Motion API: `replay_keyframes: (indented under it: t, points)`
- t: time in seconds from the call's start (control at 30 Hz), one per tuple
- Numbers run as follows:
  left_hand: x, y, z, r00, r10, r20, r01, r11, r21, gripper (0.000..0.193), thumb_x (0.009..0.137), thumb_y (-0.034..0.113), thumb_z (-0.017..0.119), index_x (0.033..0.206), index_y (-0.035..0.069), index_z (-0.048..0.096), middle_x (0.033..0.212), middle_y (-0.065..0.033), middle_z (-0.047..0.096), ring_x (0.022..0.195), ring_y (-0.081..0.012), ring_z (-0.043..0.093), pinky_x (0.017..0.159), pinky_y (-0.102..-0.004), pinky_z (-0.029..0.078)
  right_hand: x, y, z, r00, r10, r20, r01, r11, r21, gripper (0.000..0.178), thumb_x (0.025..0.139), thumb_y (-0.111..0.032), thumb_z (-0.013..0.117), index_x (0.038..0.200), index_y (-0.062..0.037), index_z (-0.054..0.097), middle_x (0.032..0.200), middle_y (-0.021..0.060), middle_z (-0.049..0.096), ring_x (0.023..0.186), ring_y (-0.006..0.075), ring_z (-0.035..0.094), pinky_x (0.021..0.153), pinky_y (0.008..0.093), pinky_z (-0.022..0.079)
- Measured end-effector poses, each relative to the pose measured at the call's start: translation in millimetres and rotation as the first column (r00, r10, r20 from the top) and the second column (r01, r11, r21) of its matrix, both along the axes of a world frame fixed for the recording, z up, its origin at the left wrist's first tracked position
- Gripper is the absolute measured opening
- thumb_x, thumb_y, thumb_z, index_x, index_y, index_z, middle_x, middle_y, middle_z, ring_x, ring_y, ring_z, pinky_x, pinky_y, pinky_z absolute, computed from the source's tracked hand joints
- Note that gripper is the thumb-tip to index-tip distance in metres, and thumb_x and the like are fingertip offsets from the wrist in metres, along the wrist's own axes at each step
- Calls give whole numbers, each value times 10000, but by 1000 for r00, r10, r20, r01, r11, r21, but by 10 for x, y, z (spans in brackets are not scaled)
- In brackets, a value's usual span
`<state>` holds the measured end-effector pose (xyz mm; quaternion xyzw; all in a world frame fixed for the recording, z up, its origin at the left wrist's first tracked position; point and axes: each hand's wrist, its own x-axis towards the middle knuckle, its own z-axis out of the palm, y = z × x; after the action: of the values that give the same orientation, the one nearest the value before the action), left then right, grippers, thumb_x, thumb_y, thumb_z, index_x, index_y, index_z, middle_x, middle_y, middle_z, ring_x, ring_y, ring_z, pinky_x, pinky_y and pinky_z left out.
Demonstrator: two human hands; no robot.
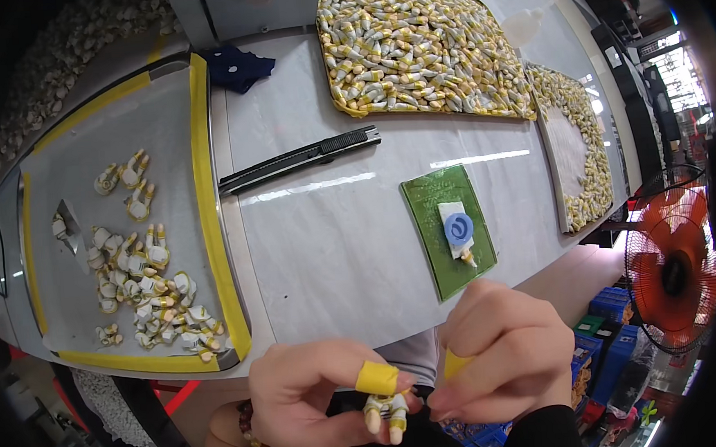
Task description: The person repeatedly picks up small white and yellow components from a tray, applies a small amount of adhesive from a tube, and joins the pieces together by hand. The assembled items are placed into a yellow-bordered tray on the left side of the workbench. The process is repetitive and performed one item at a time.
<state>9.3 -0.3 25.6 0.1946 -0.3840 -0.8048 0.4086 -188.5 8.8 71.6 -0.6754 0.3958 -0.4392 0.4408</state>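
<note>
Near the front edge of the table, my left hand (pixel 307 394) pinches a small white-and-yellow figurine (pixel 386 410) between thumb and fingers. Two pale peg-like ends of the figurine point down toward me. Close on its right, my right hand (pixel 509 349) is closed with its fingertips together; anything in them is hidden. Yellow tape is wrapped around a finger on each hand. Beyond the right hand lies a green glass-like plate (pixel 424 228). On it is a white pad (pixel 446 210) with a round blue piece (pixel 459 229) on top and a small pale part at its lower end.
A yellow-taped tray (pixel 126 115) at left holds several loose figurines (pixel 153 297). A black utility knife (pixel 305 157) lies beside it, with dark blue cloth (pixel 238 68) behind. Trays of small yellow-and-white parts (pixel 421 47) stand at the back and right. An orange fan (pixel 672 266) stands at far right.
</note>
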Motion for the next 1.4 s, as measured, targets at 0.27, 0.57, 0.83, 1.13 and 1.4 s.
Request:
replay_keyframes:
  t: [0.27, 0.57, 0.83, 1.13, 1.4]
  points:
    - [0, -70, -113, 969, -225, -102, 226, 974, 5, 215, 760, -24, 720, 949, -57, 624, 878, -127, 679, 805, -151, 652, 753, -263, 502, -8, -51, -8, 992, 117, 46, -123, 979, 163, 118, 689, -128, 792, 750, -73, 708, 719, 19, 529, 612, 156, 518, 530, 267, 395]
    - [-23, -37, -46, 971, -223, -90, 228, 973, 42, 177, 767, -9, 722, 917, -46, 636, 865, -117, 689, 813, -146, 663, 738, -235, 509, -7, -18, 56, 985, 165, -59, -157, 981, 117, 145, 691, -90, 779, 772, -48, 667, 728, 29, 547, 627, 175, 546, 540, 278, 415]
    - [-5, -40, -60, 965, -257, 48, 258, 966, -23, 155, 780, 12, 717, 904, -40, 640, 855, -107, 692, 798, -126, 663, 737, -228, 511, -38, -9, 27, 963, 226, -145, -215, 972, 90, 162, 709, -87, 756, 797, -44, 627, 767, 41, 527, 653, 192, 529, 556, 288, 411]
    - [-33, 19, -61, 949, -239, -207, 275, 946, 169, 181, 813, -7, 674, 968, -49, 590, 946, -115, 666, 901, -137, 632, 821, -261, 495, -102, -37, -123, 954, 229, 195, -270, 938, 219, 143, 755, -106, 754, 815, -49, 637, 791, 44, 543, 659, 193, 527, 575, 293, 406]
    - [-31, 9, -69, 944, -254, -211, 291, 941, 172, 179, 815, -8, 673, 968, -44, 587, 945, -104, 663, 902, -125, 629, 814, -249, 493, -101, -32, -118, 957, 235, 172, -269, 938, 217, 142, 742, -99, 765, 797, -50, 643, 791, 52, 545, 659, 195, 528, 575, 295, 409]
